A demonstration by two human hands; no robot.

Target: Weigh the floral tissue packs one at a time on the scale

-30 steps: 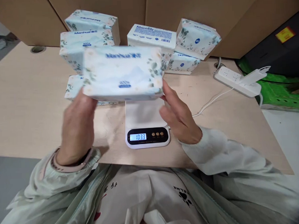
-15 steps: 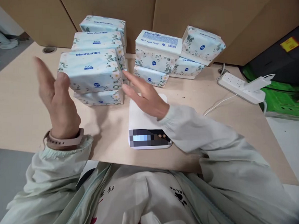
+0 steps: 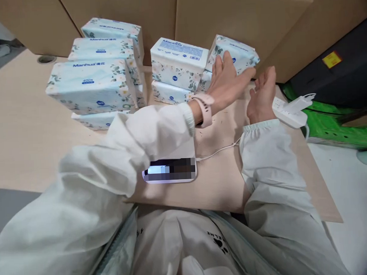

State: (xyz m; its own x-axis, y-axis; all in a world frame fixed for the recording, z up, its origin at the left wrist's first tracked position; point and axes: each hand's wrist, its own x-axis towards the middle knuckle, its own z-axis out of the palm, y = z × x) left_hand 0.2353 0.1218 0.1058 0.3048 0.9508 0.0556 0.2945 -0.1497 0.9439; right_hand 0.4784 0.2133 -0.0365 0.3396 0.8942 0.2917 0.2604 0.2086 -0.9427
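My left hand (image 3: 228, 83), with a pale pink band at the wrist, reaches across to the right with fingers outstretched. It is in front of the right-hand stack and overlaps the upper tissue pack (image 3: 243, 53) in view; whether they touch I cannot tell. Close beside it, my right hand (image 3: 263, 94) is raised, fingers apart and slightly curved, holding nothing. A second stack has a tissue pack (image 3: 178, 58) on top of another. At left, several floral packs stand in rows, with a front tissue pack (image 3: 90, 87) on top. Below my left forearm lies a white scale (image 3: 187, 151), partly covered by the sleeve.
A white power strip (image 3: 292, 112) with a plugged-in adapter sits behind my right hand. A white cable (image 3: 216, 154) runs from the scale toward it. Brown cardboard boxes (image 3: 221, 18) line the table's back edge. A green crate (image 3: 338, 124) stands at the right, beyond the table (image 3: 16, 132).
My left hand has swung from the left stack across to the right-hand packs. My right hand has moved right, away from the left stack. The view has shifted slightly right; the packs remain stacked.
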